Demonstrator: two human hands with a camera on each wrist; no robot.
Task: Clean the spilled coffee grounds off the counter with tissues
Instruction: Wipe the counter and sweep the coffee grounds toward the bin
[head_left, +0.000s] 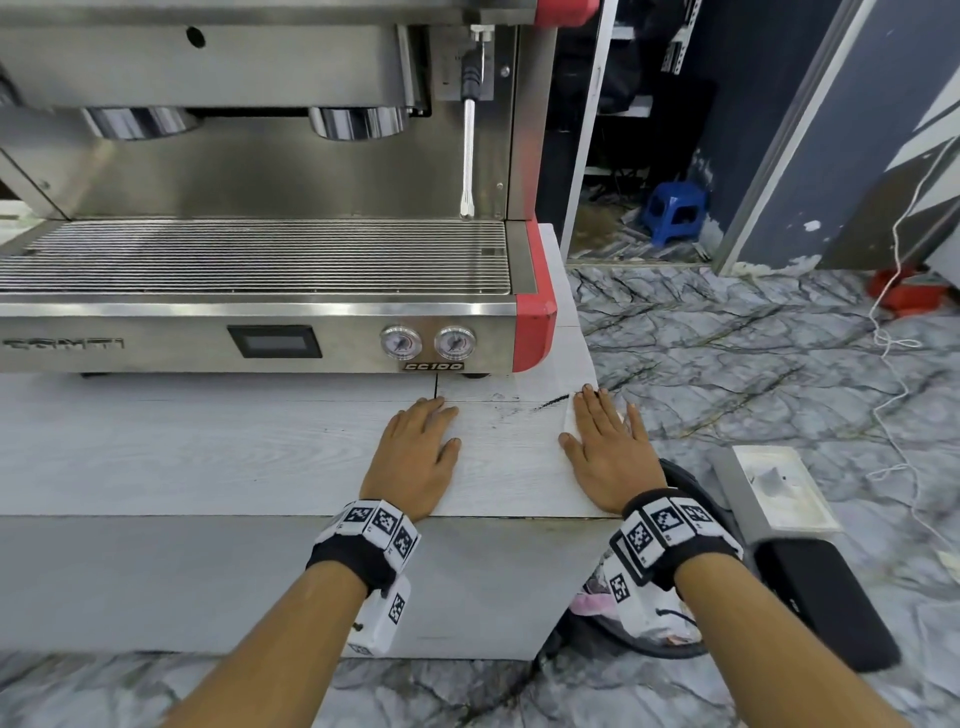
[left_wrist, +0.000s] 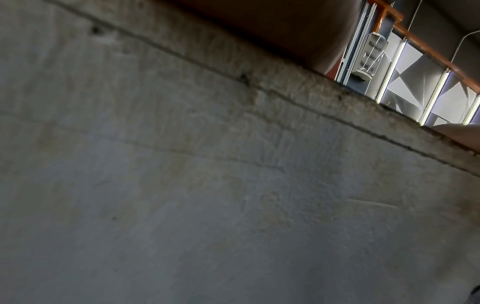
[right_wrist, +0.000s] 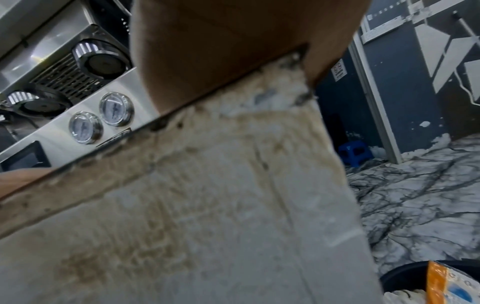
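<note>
A thin dark streak of coffee grounds (head_left: 550, 401) lies on the white wood-grain counter (head_left: 208, 447) near its right end, with fine specks (head_left: 498, 410) to its left. My right hand (head_left: 602, 441) lies flat, fingers straight, pressing a white tissue (head_left: 569, 422) whose edge shows beside the index finger, just right of the streak. My left hand (head_left: 421, 441) rests flat on the counter, left of the specks, holding nothing. In the right wrist view my palm (right_wrist: 233, 51) sits on the counter edge with white tissue (right_wrist: 272, 98) under it. The left wrist view shows only the counter's front face (left_wrist: 207, 185).
A steel espresso machine (head_left: 260, 291) with red corners stands just behind the hands. Below the counter's right end are a black-lined bin (head_left: 649, 629), its black lid (head_left: 826, 603) and a white box (head_left: 774, 493) on the marble floor. A blue stool (head_left: 675, 210) stands farther back.
</note>
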